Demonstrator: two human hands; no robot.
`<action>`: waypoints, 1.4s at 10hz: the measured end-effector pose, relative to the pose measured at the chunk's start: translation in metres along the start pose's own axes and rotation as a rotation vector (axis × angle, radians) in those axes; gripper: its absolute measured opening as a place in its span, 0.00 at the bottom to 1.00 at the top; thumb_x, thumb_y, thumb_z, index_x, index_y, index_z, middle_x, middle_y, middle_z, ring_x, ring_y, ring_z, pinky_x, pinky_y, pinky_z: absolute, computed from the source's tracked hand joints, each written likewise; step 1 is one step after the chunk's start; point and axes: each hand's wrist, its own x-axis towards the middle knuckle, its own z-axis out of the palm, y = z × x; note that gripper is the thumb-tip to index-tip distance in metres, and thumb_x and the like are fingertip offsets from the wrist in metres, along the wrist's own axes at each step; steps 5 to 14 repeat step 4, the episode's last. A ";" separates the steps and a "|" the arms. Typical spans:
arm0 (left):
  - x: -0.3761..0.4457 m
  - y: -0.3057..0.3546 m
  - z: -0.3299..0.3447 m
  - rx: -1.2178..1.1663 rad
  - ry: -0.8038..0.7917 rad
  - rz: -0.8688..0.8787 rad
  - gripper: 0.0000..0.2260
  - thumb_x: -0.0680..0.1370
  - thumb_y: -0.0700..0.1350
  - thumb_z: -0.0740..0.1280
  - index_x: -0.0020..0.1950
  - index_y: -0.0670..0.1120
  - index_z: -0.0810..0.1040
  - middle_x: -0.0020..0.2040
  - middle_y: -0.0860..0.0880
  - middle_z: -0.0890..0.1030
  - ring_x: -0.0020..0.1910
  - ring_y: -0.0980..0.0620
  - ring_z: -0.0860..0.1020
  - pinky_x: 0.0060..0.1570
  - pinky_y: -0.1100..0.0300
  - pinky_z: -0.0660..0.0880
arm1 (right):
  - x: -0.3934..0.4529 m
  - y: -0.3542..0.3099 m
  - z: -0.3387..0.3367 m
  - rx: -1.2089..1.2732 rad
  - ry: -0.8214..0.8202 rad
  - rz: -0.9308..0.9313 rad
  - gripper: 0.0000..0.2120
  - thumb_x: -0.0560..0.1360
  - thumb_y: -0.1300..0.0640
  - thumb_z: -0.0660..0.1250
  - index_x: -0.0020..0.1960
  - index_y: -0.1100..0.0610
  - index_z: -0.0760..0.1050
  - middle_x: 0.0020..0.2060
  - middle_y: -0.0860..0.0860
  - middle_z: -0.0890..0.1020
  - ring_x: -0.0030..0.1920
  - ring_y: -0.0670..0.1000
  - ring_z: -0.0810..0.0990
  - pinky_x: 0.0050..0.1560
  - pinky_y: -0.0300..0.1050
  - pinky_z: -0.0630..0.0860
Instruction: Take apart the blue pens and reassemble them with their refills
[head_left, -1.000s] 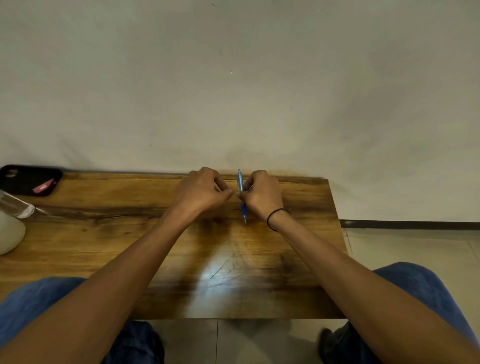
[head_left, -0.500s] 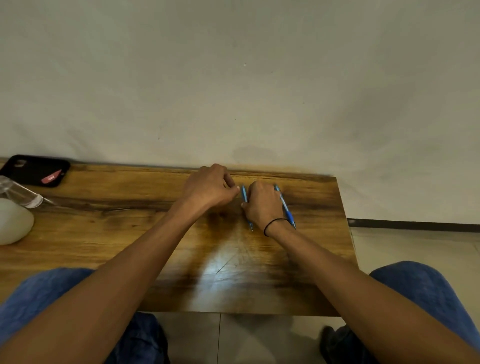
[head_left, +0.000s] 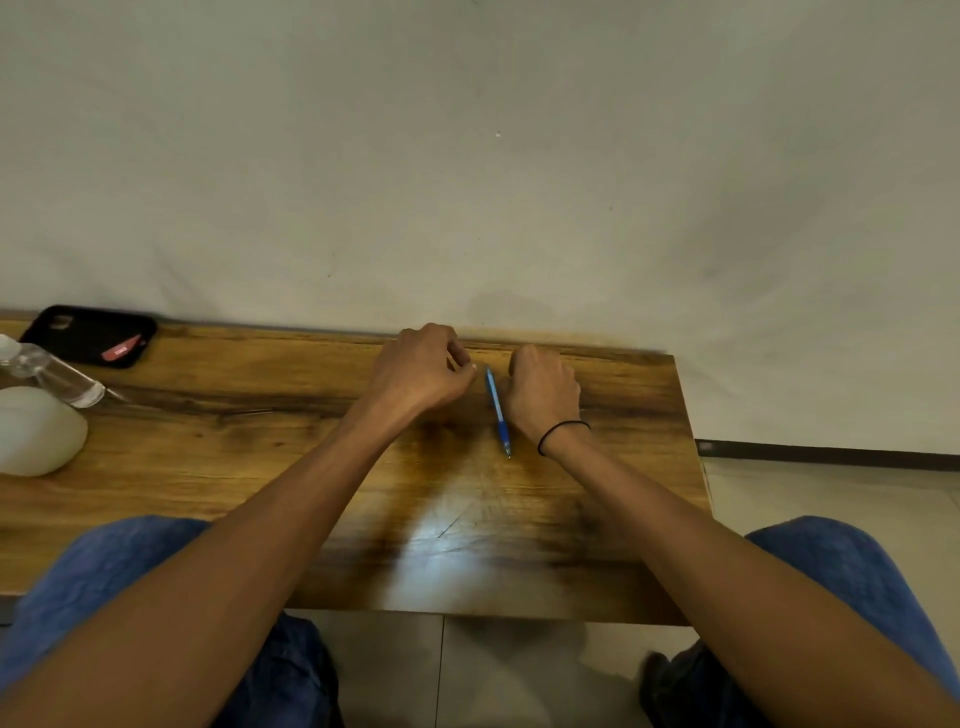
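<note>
I see a blue pen lying on the worktop between my hands, near its far edge. My left hand and right hand are curled; I cannot tell what they hold. Bare wood lies below, toward the frame's bottom.

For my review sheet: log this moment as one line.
left hand: fingers curled, contents unclear | right hand: curled beside blue pen, grip hidden | pen: tip toward person | table: wooden
</note>
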 end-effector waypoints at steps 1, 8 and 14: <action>-0.006 -0.001 0.001 -0.018 0.052 -0.009 0.07 0.80 0.52 0.72 0.56 0.51 0.83 0.51 0.52 0.86 0.43 0.56 0.78 0.41 0.59 0.73 | 0.000 0.002 -0.009 0.026 0.012 -0.011 0.05 0.78 0.58 0.71 0.47 0.58 0.77 0.44 0.57 0.83 0.45 0.62 0.83 0.42 0.56 0.82; -0.064 0.001 0.005 -0.048 0.260 0.033 0.06 0.81 0.52 0.69 0.54 0.51 0.82 0.48 0.52 0.86 0.45 0.52 0.84 0.43 0.54 0.81 | -0.024 0.018 -0.044 0.074 0.082 -0.094 0.06 0.81 0.59 0.63 0.49 0.60 0.77 0.46 0.58 0.83 0.46 0.62 0.83 0.44 0.58 0.82; -0.064 0.001 0.005 -0.048 0.260 0.033 0.06 0.81 0.52 0.69 0.54 0.51 0.82 0.48 0.52 0.86 0.45 0.52 0.84 0.43 0.54 0.81 | -0.024 0.018 -0.044 0.074 0.082 -0.094 0.06 0.81 0.59 0.63 0.49 0.60 0.77 0.46 0.58 0.83 0.46 0.62 0.83 0.44 0.58 0.82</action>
